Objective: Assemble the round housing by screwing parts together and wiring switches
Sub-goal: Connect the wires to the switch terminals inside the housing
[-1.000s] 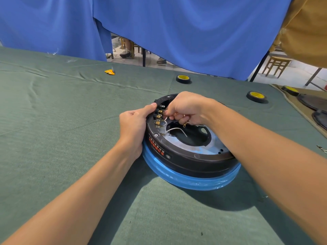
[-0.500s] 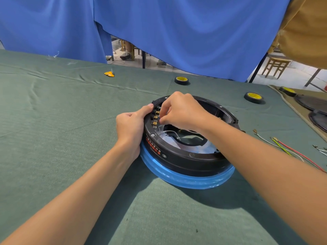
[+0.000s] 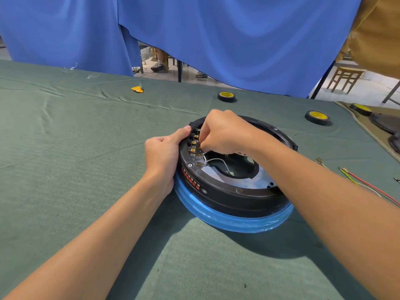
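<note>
- Hands: two, left hand (image 3: 162, 152) and right hand (image 3: 223, 133).
- Housing (image 3: 227, 193): one, under both hands.
- White wire (image 3: 214, 160): one, just below the right hand.
- Switches (image 3: 193, 146): one row between the hands; number unclear, partly hidden by fingers.
- Tape rolls (image 3: 317, 117): three, beyond the right hand.
- Loose wires (image 3: 368, 184): red, green, white, right of the right forearm; exact number unclear.
- Yellow scrap (image 3: 137, 89): one, beyond the left hand.
- Dark discs (image 3: 385, 124): two, far right of the right hand.

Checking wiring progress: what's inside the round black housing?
A white wire loops over the central opening; brass switch terminals line the left inner edge of the housing. The right hand, pinching the wire's end, hides whatever lies beneath it.
</note>
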Demonstrator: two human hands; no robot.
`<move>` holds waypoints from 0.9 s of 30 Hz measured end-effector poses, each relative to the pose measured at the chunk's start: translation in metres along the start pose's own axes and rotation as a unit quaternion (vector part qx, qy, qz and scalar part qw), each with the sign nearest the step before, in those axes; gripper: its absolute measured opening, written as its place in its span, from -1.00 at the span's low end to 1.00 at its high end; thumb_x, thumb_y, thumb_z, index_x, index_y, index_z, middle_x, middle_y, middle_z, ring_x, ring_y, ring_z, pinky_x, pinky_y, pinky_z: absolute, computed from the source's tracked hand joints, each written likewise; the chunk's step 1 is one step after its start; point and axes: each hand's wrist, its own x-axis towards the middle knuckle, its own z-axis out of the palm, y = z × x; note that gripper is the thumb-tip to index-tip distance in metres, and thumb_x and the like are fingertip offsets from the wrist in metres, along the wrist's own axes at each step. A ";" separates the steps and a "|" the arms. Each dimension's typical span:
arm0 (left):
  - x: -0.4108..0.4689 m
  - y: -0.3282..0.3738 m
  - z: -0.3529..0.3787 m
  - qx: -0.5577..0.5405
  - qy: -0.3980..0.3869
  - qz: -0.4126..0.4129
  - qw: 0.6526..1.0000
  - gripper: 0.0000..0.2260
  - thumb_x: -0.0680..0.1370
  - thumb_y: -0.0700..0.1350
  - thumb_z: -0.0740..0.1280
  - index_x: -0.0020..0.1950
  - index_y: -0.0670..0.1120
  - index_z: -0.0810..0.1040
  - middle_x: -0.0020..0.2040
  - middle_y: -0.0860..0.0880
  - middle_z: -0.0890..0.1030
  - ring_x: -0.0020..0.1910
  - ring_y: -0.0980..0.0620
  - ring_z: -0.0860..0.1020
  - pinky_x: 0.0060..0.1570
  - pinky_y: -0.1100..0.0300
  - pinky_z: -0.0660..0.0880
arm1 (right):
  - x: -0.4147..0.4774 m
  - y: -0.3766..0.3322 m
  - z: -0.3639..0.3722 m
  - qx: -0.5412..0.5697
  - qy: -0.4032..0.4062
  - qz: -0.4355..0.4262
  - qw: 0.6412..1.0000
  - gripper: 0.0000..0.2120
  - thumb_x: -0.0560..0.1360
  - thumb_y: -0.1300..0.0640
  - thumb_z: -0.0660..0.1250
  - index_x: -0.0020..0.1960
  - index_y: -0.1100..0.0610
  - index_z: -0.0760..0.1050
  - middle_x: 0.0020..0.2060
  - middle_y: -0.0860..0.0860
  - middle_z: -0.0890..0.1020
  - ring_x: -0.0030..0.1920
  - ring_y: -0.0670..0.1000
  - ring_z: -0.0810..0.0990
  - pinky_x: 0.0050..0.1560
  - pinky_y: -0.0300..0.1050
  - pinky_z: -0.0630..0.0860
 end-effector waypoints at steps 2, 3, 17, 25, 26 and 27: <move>-0.001 0.001 0.000 0.006 0.000 -0.003 1.000 -0.77 0.40 -0.08 0.53 -0.40 -0.16 0.68 -0.30 -0.19 0.70 -0.38 -0.09 0.65 -0.26 0.05 0.63 | 0.000 0.000 -0.002 -0.003 -0.004 0.000 1.000 -0.92 0.38 0.17 0.43 -0.13 0.11 0.67 -0.18 0.08 0.66 -0.14 0.10 0.62 -0.07 0.08 0.64; -0.001 0.002 0.001 0.009 0.003 -0.006 1.000 -0.78 0.38 -0.07 0.54 -0.39 -0.17 0.68 -0.29 -0.20 0.70 -0.37 -0.11 0.66 -0.20 0.01 0.64 | 0.001 0.000 -0.003 -0.001 -0.005 0.001 1.000 -0.92 0.38 0.17 0.43 -0.13 0.09 0.67 -0.19 0.06 0.66 -0.14 0.08 0.62 -0.08 0.05 0.63; -0.010 0.010 0.001 0.064 0.052 0.001 0.997 -0.62 0.27 0.06 0.56 -0.27 -0.28 0.66 -0.23 -0.23 0.70 -0.12 -0.29 0.68 0.00 -0.23 0.61 | 0.002 -0.004 -0.014 -0.027 -0.070 0.005 0.997 -0.73 0.43 0.29 0.29 0.08 0.25 0.64 0.09 0.21 0.63 0.09 0.20 0.60 0.01 0.10 0.58; -0.008 0.010 0.001 0.079 0.053 0.000 0.995 -0.71 0.32 0.03 0.57 -0.36 -0.18 0.65 -0.28 -0.18 0.70 -0.27 -0.16 0.68 -0.04 -0.20 0.63 | -0.001 0.005 -0.011 0.019 -0.058 -0.017 0.998 -0.89 0.47 0.12 0.45 -0.01 0.05 0.68 -0.16 -0.07 0.66 -0.21 -0.15 0.53 -0.34 -0.28 0.35; -0.008 0.010 0.001 0.082 0.055 0.001 0.995 -0.70 0.31 0.05 0.57 -0.36 -0.18 0.66 -0.28 -0.18 0.70 -0.25 -0.17 0.69 -0.04 -0.20 0.63 | -0.001 0.006 -0.009 0.023 -0.052 -0.021 0.998 -0.90 0.46 0.11 0.47 -0.03 0.04 0.69 -0.17 -0.07 0.66 -0.20 -0.15 0.54 -0.34 -0.28 0.36; -0.007 0.010 0.000 0.087 0.057 0.004 0.995 -0.69 0.28 0.06 0.58 -0.37 -0.18 0.66 -0.28 -0.18 0.70 -0.24 -0.19 0.69 -0.04 -0.19 0.63 | -0.001 0.007 -0.008 0.023 -0.044 -0.026 0.998 -0.92 0.45 0.11 0.47 -0.05 0.04 0.69 -0.20 -0.07 0.66 -0.20 -0.14 0.54 -0.33 -0.29 0.36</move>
